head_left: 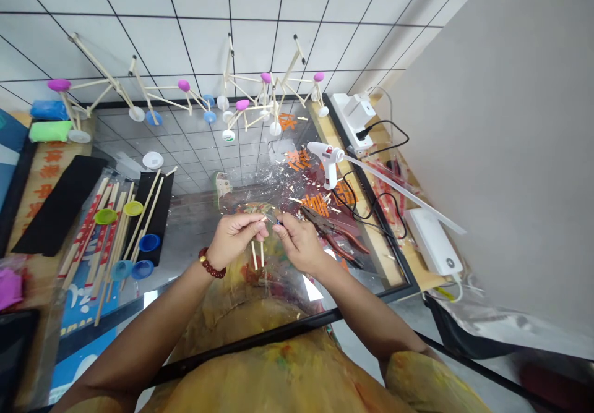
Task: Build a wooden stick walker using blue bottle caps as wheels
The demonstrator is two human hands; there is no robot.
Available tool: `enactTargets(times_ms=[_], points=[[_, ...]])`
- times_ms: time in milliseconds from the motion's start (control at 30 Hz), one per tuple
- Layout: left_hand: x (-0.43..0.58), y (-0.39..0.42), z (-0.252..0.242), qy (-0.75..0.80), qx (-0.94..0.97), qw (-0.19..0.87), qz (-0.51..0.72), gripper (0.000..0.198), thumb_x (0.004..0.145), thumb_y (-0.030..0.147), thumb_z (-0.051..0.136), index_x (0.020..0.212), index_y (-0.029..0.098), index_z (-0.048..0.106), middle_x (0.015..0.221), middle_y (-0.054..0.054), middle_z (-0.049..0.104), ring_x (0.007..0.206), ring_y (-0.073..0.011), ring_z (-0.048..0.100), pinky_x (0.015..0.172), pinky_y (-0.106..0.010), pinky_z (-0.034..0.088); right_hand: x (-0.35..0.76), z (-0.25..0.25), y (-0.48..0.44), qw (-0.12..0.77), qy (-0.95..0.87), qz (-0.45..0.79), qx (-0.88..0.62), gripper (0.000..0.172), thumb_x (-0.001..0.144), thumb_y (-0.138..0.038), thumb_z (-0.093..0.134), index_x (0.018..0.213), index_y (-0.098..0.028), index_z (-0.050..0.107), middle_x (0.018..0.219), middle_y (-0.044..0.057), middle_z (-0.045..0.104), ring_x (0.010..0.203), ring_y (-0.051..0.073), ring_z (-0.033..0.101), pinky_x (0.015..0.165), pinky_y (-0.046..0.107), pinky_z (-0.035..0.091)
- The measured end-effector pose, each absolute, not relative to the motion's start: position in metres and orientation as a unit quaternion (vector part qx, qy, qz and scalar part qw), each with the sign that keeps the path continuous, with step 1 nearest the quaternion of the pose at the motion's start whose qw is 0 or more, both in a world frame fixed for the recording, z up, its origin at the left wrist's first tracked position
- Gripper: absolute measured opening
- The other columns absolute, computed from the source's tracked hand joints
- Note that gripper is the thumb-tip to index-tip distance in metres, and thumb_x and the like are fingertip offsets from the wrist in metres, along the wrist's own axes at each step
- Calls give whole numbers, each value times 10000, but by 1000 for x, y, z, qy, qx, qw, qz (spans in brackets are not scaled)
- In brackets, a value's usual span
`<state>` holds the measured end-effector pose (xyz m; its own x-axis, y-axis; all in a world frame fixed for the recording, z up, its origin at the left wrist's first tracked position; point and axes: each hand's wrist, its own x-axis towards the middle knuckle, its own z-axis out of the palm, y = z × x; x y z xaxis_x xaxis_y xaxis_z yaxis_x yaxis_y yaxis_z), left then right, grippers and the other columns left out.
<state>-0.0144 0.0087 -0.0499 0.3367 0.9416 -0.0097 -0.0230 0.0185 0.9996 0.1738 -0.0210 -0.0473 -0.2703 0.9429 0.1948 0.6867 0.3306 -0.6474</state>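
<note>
In the middle of the glass tabletop (pixel 195 227), my left hand (pixel 237 234) pinches short wooden sticks (pixel 254 256); two lower ends hang beneath the fingers and a pale tip shows at the fingertips. My right hand (pixel 301 240) is closed on a small thin tool (pixel 279 221), dark blue where it leaves the fingers; its narrow metal end points at the stick tip. Whether it touches the wood is too small to tell. Pliers (pixel 336 232) with brown handles lie just right of my right hand. Wood shavings (pixel 292 184) are scattered beyond both hands.
Beyond stand several stick models (pixel 245 107) with bottle-cap wheels and pink lumps. A white glue gun (pixel 328 161) and its cable are at right, near a power strip (pixel 350 119). Left lie chopsticks (pixel 148 215), coloured caps (pixel 149 242) and black sheets (pixel 60 203).
</note>
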Motion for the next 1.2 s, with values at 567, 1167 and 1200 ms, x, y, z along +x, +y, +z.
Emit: enactTargets(times_ms=[567,1167,1200], points=[[-13,10,-50,389,606,568,398,236,915,366,621,896,164,742,720,-32,726,595,-118,661,629,-239,557,172,-51,-22,257,-794,109,-541,352,1033,-431,346,1102,-180,584,836,80,710,719,206,641,649,289,409],[-14,10,-52,385,557,612,408,324,938,448,575,955,144,685,718,-39,708,594,-121,645,620,-251,551,174,-51,-20,268,-788,139,-536,369,1031,-448,329,1093,-179,573,838,81,699,709,211,638,640,295,408],[-14,10,-52,382,564,611,404,322,941,446,571,945,145,686,718,-38,705,596,-120,645,621,-249,550,173,-52,-20,262,-792,135,-535,371,1032,-445,325,1096,-178,574,848,85,704,716,211,640,645,296,410]])
